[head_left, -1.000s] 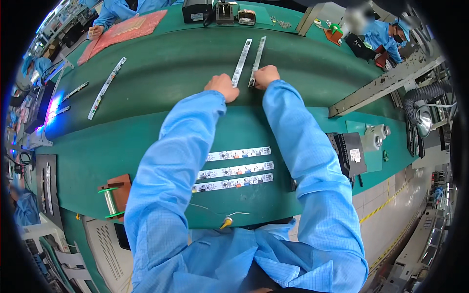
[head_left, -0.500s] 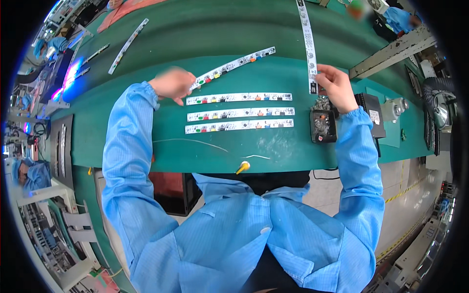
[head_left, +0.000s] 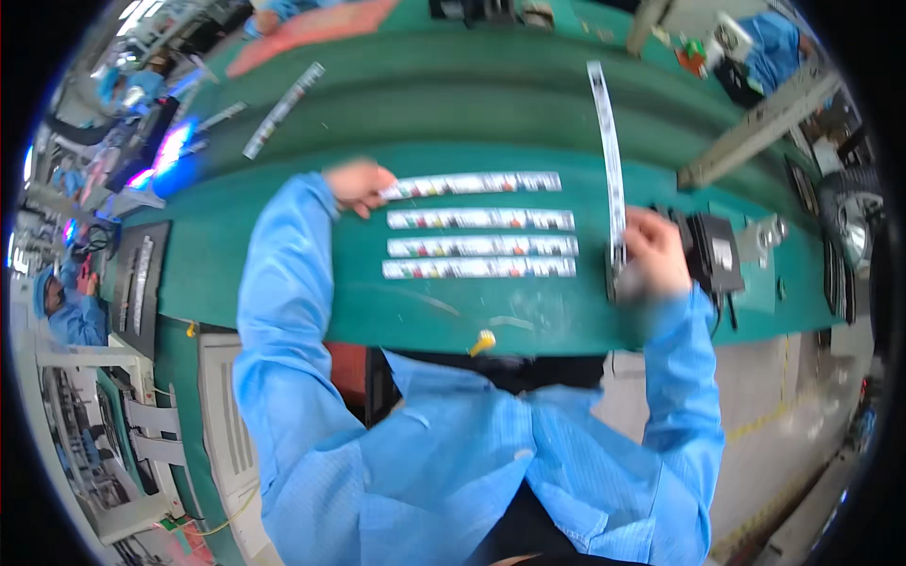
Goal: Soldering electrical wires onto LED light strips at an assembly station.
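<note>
Pinching the left end of a white strip (head_left: 477,182), the left hand (head_left: 361,186) is clamped with its fingers on this end. The strip lies nearly crosswise, with its right end a little higher in the view; I cannot tell if it touches the green counter (head_left: 557,319) along its length. The right hand (head_left: 656,250) is clamped on the near end of another strip, a long white one (head_left: 607,141), which points away from the person. Its grip is partly blurred.

Between the two forearms, three more strips lie on the counter, side by side and almost parallel: the far one (head_left: 480,220), the middle one (head_left: 482,247) and the near one (head_left: 478,269). They are apart from each other and carry small coloured parts. Close to the counter's front edge there is a small yellow piece (head_left: 482,341).

To the right of the right hand stands a black box (head_left: 714,255). Farther away on the left, one separate strip (head_left: 283,110) lies slanted, and beyond it is a red sheet (head_left: 316,36).
</note>
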A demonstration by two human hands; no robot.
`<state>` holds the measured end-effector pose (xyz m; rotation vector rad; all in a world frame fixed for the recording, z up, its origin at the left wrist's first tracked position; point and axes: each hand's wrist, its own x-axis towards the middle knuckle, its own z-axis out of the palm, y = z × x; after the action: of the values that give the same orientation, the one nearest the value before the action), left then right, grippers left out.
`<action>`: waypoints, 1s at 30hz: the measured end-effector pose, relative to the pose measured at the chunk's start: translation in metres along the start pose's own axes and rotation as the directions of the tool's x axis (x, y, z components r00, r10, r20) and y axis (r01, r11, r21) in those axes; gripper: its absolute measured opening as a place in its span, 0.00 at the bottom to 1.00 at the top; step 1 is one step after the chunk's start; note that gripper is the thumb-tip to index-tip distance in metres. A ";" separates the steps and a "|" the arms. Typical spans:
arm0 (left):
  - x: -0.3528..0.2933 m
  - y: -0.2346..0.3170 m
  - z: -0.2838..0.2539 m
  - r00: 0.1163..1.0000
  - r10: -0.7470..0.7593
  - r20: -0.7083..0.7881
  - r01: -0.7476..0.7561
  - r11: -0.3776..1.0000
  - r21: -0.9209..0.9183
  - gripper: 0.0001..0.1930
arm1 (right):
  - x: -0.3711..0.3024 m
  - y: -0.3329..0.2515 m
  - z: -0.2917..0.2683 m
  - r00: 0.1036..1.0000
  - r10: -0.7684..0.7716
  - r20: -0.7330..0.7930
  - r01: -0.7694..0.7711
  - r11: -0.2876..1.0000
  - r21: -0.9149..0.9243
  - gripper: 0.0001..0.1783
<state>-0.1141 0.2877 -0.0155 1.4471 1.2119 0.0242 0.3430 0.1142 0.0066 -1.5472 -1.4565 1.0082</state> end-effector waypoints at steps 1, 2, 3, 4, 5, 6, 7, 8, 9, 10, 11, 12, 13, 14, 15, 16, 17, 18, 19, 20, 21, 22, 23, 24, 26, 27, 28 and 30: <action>0.010 -0.013 -0.003 0.998 -0.035 -0.042 0.035 0.999 0.001 0.13 | -0.003 -0.004 0.003 0.999 -0.005 0.040 0.004 1.000 0.028 0.15; 0.010 -0.015 0.002 0.993 -0.031 -0.112 0.042 0.995 0.092 0.14 | -0.007 -0.006 0.012 0.999 0.001 0.051 -0.006 0.995 0.101 0.15; 0.018 -0.026 0.000 0.994 -0.020 -0.107 0.031 0.994 0.107 0.15 | -0.010 -0.010 0.016 0.997 0.015 0.070 -0.021 0.997 0.075 0.15; 0.025 -0.033 0.004 0.985 -0.054 -0.165 0.077 0.987 0.140 0.15 | -0.015 -0.012 0.019 0.995 0.047 0.082 -0.053 0.997 0.061 0.15; 0.024 -0.027 0.013 0.979 -0.049 -0.198 0.083 0.983 0.162 0.15 | -0.019 -0.014 0.024 0.996 0.065 0.064 -0.072 0.991 0.114 0.16; 0.021 -0.026 0.020 0.961 -0.015 -0.275 0.062 0.985 0.163 0.14 | -0.022 -0.011 0.026 0.996 0.039 0.081 -0.047 0.993 0.107 0.16; 0.016 -0.030 0.025 0.935 0.005 -0.355 0.053 0.987 0.154 0.14 | -0.025 -0.017 0.030 0.993 0.026 0.112 -0.038 0.994 0.106 0.17; 0.013 -0.033 0.030 0.905 0.036 -0.424 0.039 0.985 0.168 0.14 | -0.029 -0.024 0.035 0.992 0.029 0.124 -0.048 0.986 0.159 0.17; 0.015 -0.043 0.029 0.877 0.125 -0.464 0.002 0.964 0.265 0.14 | -0.030 -0.024 0.041 0.988 0.020 0.153 -0.052 0.976 0.212 0.18; 0.013 -0.042 0.031 0.852 0.218 -0.476 -0.032 0.929 0.369 0.15 | -0.032 -0.029 0.043 0.985 0.017 0.171 -0.049 0.982 0.181 0.18; 0.010 -0.045 0.037 0.774 0.332 -0.539 -0.026 0.867 0.497 0.15 | -0.034 -0.035 0.046 0.982 0.021 0.190 -0.056 0.982 0.182 0.18; -0.001 -0.033 0.042 0.768 0.326 -0.550 -0.030 0.878 0.478 0.15 | -0.035 -0.038 0.050 0.979 0.023 0.204 -0.063 0.980 0.190 0.18; -0.011 -0.020 0.047 0.716 0.323 -0.619 -0.017 0.894 0.448 0.15 | -0.036 -0.038 0.055 0.977 0.007 0.212 -0.055 0.974 0.221 0.18; -0.020 -0.009 0.052 0.659 0.312 -0.685 0.001 0.909 0.416 0.15 | -0.036 -0.038 0.061 0.969 -0.015 0.245 -0.048 0.967 0.248 0.19; -0.025 0.001 0.064 0.663 0.367 -0.652 -0.239 0.930 0.280 0.15 | -0.035 -0.040 0.068 0.962 -0.036 0.270 -0.042 0.959 0.279 0.19; -0.031 0.011 0.083 0.654 0.426 -0.625 -0.456 0.882 0.123 0.15 | -0.038 -0.045 0.077 0.958 -0.055 0.282 -0.056 0.927 0.371 0.19; -0.043 0.023 0.104 0.709 0.435 -0.555 -0.568 0.818 -0.085 0.16 | -0.040 -0.050 0.090 0.950 -0.091 0.298 -0.053 0.895 0.442 0.19; -0.055 0.035 0.125 0.746 0.466 -0.476 -0.634 0.714 -0.296 0.18 | -0.043 -0.055 0.101 0.944 -0.129 0.304 -0.047 0.858 0.512 0.20; -0.063 0.040 0.142 0.711 0.562 -0.423 -0.703 0.564 -0.433 0.20 | -0.046 -0.055 0.112 0.934 -0.141 0.327 -0.078 0.815 0.575 0.20; -0.073 0.042 0.155 0.656 0.648 -0.387 -0.725 0.398 -0.561 0.21 | -0.049 -0.055 0.121 0.920 -0.158 0.360 -0.092 0.805 0.587 0.21; -0.084 0.045 0.163 0.642 0.668 -0.377 -0.709 0.330 -0.624 0.22 | -0.051 -0.056 0.130 0.905 -0.178 0.387 -0.101 0.793 0.601 0.22; -0.091 0.048 0.170 0.628 0.688 -0.363 -0.683 0.265 -0.681 0.23 | -0.055 -0.060 0.138 0.904 -0.164 0.394 -0.122 0.786 0.606 0.20; -0.096 0.049 0.178 0.627 0.662 -0.410 -0.681 0.210 -0.702 0.23 | -0.057 -0.060 0.143 0.905 -0.174 0.389 -0.118 0.775 0.621 0.20; -0.093 0.051 0.180 0.639 0.669 -0.379 -0.665 0.234 -0.709 0.23 | -0.059 -0.059 0.144 0.908 -0.162 0.387 -0.117 0.787 0.605 0.20; -0.086 0.055 0.181 0.659 0.646 -0.385 -0.678 0.287 -0.677 0.21 | -0.062 -0.060 0.143 0.929 -0.103 0.356 -0.129 0.811 0.570 0.17; -0.087 0.059 0.180 0.690 0.601 -0.403 -0.675 0.335 -0.657 0.20 | -0.062 -0.067 0.138 0.927 -0.073 0.367 -0.094 0.904 0.418 0.17; -0.092 0.055 0.173 0.727 0.560 -0.398 -0.650 0.372 -0.663 0.19 | -0.055 -0.076 0.136 0.916 -0.163 0.367 0.029 0.938 0.344 0.17; -0.114 0.054 0.149 0.800 0.456 -0.389 -0.599 0.618 -0.509 0.18 | -0.039 -0.081 0.123 0.976 -0.153 0.152 0.090 0.929 0.358 0.22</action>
<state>-0.0393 0.1177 0.0465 1.1702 0.7738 0.9476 0.1971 0.0813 0.0348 -1.1207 -1.3818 1.2777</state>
